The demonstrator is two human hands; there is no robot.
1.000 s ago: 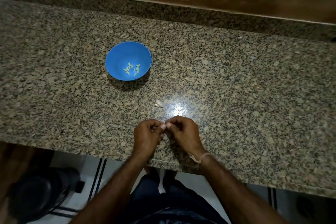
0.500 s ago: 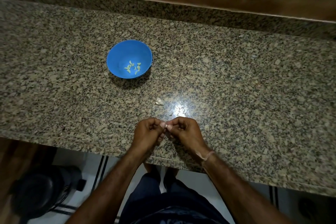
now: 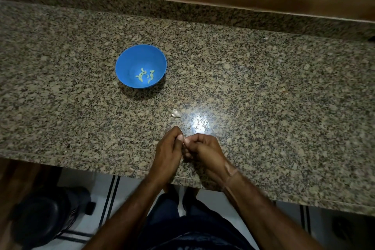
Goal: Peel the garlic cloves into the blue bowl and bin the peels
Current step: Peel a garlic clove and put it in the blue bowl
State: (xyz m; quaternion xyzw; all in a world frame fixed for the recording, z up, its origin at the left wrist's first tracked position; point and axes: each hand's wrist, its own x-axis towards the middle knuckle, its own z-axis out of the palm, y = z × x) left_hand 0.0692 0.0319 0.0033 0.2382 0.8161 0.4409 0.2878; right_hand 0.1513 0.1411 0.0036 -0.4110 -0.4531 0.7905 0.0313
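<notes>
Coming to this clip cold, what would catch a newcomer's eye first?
The blue bowl stands out on the speckled granite counter, left of centre, with a few pale peeled cloves in its bottom. At the near edge the left hand and right hand meet, fingertips pinching something small, hidden between them, probably a clove. A bright glare lies just beyond them, beside a pale garlic scrap.

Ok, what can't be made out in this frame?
Head view:
Whatever the left hand and right hand pinch: hidden behind their fingers.
Pale scrap on the counter: too small, clove or peel unclear.
Dark object on the floor: blurred.
Pieces in the blue bowl: too small to count.
</notes>
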